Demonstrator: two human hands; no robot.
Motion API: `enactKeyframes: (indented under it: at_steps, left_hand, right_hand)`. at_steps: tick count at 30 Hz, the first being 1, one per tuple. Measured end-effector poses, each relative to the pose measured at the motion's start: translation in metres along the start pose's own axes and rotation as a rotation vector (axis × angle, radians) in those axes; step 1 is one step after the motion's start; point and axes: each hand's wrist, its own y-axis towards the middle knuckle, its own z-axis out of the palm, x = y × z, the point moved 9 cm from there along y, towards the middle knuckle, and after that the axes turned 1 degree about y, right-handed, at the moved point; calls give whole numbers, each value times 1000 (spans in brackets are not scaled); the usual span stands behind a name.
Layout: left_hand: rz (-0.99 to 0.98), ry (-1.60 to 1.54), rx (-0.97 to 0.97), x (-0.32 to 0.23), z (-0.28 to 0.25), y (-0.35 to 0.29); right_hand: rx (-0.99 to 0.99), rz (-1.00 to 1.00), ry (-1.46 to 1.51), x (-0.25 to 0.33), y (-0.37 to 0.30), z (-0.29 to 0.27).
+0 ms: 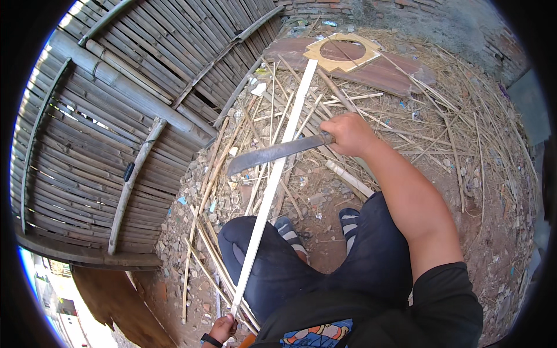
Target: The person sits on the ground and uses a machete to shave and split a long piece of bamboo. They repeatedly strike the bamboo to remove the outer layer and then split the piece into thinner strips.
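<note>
My right hand (347, 134) is closed round the handle of a machete (272, 153). Its dark, worn blade points left and crosses over a long pale bamboo strip (271, 191); whether it touches the strip I cannot tell. At the lower left my left hand (221, 328) grips the near end of that strip. From there the strip slants up over my left knee, and its far end reaches toward a brown board (394, 75). A yellowish frame (369, 57) with a round hole lies on the board.
Loose bamboo sticks (200, 232) and straw (464, 127) litter the dirt floor among stones and scraps. On the left rises a bamboo slat wall (87, 156). A brick wall (394, 14) closes the far side. My sandalled feet (349, 223) stand between the sticks.
</note>
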Motion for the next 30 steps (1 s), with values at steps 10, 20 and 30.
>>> enactKeyframes:
  at_steps: [10, 20, 30]
  left_hand:
    - [44, 32, -5, -10, -16, -2]
    - [167, 15, -96, 20, -16, 16]
    - [322, 73, -289, -4, 30, -21]
  right_hand:
    - [-233, 1018, 158, -149, -74, 8]
    - [-283, 859, 262, -132, -62, -15]
    - [-87, 487, 410, -66, -21, -25]
